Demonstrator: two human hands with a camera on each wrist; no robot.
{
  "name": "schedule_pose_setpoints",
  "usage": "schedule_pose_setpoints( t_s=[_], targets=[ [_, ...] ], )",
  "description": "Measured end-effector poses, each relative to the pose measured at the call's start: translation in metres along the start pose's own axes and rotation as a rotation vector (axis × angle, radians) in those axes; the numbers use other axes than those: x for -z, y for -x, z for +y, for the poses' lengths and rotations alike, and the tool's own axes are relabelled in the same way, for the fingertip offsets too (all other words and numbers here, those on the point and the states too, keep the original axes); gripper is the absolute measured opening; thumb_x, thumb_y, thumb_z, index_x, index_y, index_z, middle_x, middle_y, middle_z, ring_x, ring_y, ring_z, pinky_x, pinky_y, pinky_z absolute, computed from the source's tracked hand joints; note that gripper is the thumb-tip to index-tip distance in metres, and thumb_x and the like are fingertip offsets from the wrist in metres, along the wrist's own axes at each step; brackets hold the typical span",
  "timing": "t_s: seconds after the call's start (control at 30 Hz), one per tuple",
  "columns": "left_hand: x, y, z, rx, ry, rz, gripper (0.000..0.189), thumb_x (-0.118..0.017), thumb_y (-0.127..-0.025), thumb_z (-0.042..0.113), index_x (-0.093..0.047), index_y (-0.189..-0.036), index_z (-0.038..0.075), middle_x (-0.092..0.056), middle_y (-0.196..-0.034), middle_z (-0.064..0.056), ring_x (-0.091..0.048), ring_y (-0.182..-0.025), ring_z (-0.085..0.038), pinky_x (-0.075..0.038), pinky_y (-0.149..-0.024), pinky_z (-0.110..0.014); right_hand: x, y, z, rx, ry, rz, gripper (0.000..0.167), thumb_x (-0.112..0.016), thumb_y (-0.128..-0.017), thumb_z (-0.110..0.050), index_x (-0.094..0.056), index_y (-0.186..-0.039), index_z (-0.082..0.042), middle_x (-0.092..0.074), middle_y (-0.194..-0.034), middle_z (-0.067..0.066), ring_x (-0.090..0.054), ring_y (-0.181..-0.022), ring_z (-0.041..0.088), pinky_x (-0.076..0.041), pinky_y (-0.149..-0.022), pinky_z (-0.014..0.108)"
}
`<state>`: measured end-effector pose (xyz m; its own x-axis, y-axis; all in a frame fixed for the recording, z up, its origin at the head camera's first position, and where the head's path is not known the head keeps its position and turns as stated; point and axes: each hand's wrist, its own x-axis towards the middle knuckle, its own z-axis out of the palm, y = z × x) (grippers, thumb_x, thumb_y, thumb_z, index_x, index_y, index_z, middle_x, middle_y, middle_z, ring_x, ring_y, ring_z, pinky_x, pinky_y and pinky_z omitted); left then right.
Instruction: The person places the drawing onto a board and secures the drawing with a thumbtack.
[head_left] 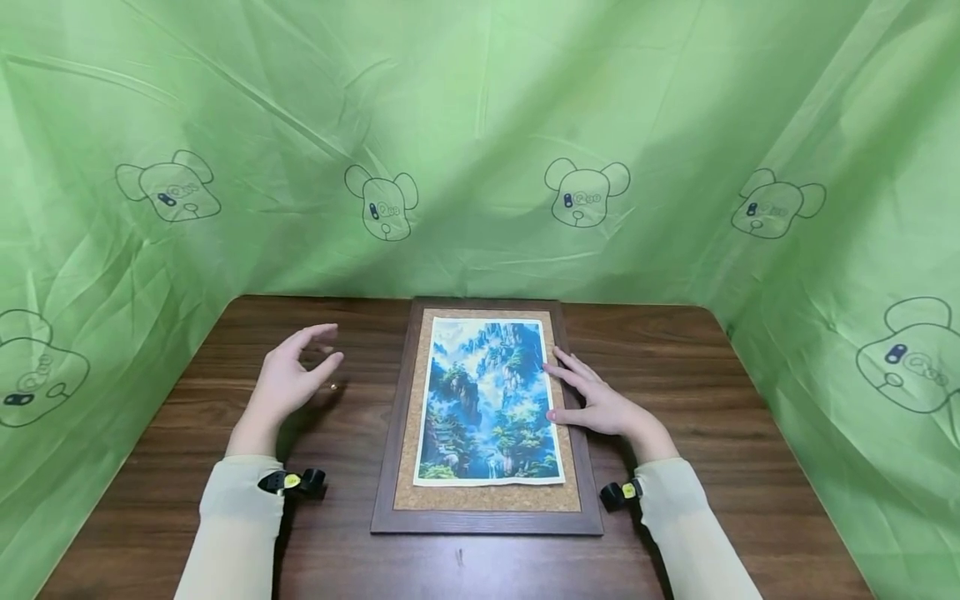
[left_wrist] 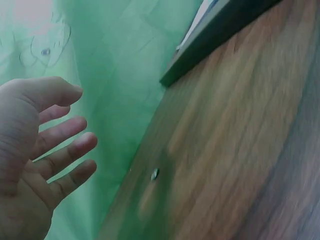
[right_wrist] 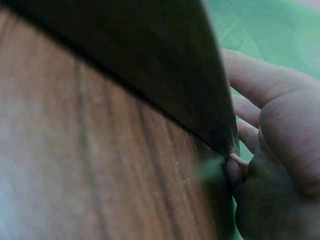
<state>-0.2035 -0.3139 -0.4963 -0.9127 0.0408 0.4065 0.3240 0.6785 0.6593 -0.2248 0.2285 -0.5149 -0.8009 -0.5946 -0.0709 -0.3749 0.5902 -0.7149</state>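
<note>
A print of a blue mountain landscape (head_left: 487, 408) lies on the cork board (head_left: 487, 498), which has a dark wooden frame (head_left: 487, 522). Spread across the frame's right side, my right hand (head_left: 600, 404) touches the print's right edge with thumb and fingertips. In the right wrist view that hand (right_wrist: 290, 125) is beside the frame's dark outer side (right_wrist: 150, 55). Left of the board, my left hand (head_left: 288, 375) is held above the table with loosely bent fingers and nothing in them. Near its thumb lies a small shiny piece (head_left: 333, 387), also on the wood (left_wrist: 155, 174) in the left wrist view.
The brown wooden table (head_left: 675, 358) carries the board at its middle, reaching toward the back edge. Green cloth (head_left: 480, 100) with mouse-head drawings hangs behind and along both sides. Black wrist cameras (head_left: 311, 483) sit at both sleeves.
</note>
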Motion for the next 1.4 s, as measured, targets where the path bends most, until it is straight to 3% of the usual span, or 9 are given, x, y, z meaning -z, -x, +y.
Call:
schedule_pose_setpoints(
  t_s=[0.1, 0.3, 0.47, 0.7, 1.4],
  targets=[
    [0.005, 0.003, -0.008, 0.034, -0.021, -0.014, 0.041, -0.081, -0.100, 0.013, -0.071, -0.139, 0.009, -0.075, -0.124, -0.016, -0.069, -0.092, -0.019, -0.053, -0.078, -0.023, 0.000, 0.000, -0.001, -0.001, -0.006, -0.009, 0.085, -0.079, -0.103, -0.042, -0.037, -0.173, -0.020, -0.003, -0.185, 0.004, 0.004, -0.168, 0.043, -0.013, -0.122, 0.083],
    [0.014, 0.011, -0.023, 0.144, -0.043, -0.139, 0.031, -0.080, -0.100, 0.020, -0.071, -0.126, 0.007, -0.075, -0.110, -0.011, -0.061, -0.083, -0.013, -0.048, -0.069, -0.023, 0.000, 0.000, 0.000, -0.002, 0.001, -0.012, 0.084, -0.078, -0.103, -0.043, -0.036, -0.173, -0.021, -0.003, -0.185, 0.004, 0.004, -0.168, 0.043, -0.012, -0.121, 0.085],
    [0.016, 0.013, -0.030, 0.177, -0.015, -0.218, 0.028, -0.081, -0.099, 0.019, -0.073, -0.122, 0.006, -0.075, -0.102, -0.006, -0.062, -0.081, -0.014, -0.049, -0.068, -0.025, 0.001, -0.001, 0.001, -0.007, -0.003, -0.008, 0.085, -0.079, -0.102, -0.046, -0.037, -0.173, -0.025, -0.003, -0.185, 0.001, 0.005, -0.168, 0.040, -0.010, -0.122, 0.084],
    [0.015, 0.015, -0.034, 0.212, 0.055, -0.359, 0.030, -0.080, -0.100, 0.015, -0.072, -0.127, 0.003, -0.073, -0.110, -0.010, -0.064, -0.088, -0.013, -0.050, -0.077, -0.024, 0.000, 0.000, 0.003, -0.008, -0.007, -0.009, 0.086, -0.078, -0.102, -0.047, -0.035, -0.173, -0.026, -0.002, -0.185, 0.000, 0.006, -0.168, 0.039, -0.010, -0.122, 0.084],
    [0.013, 0.016, -0.033, 0.216, 0.045, -0.372, 0.020, -0.082, -0.099, 0.013, -0.076, -0.117, 0.006, -0.073, -0.104, -0.007, -0.061, -0.085, -0.015, -0.049, -0.075, -0.025, -0.001, 0.000, 0.003, -0.011, -0.015, -0.012, 0.086, -0.079, -0.101, -0.046, -0.036, -0.173, -0.026, -0.002, -0.185, 0.000, 0.005, -0.169, 0.038, -0.010, -0.122, 0.083]
  ],
)
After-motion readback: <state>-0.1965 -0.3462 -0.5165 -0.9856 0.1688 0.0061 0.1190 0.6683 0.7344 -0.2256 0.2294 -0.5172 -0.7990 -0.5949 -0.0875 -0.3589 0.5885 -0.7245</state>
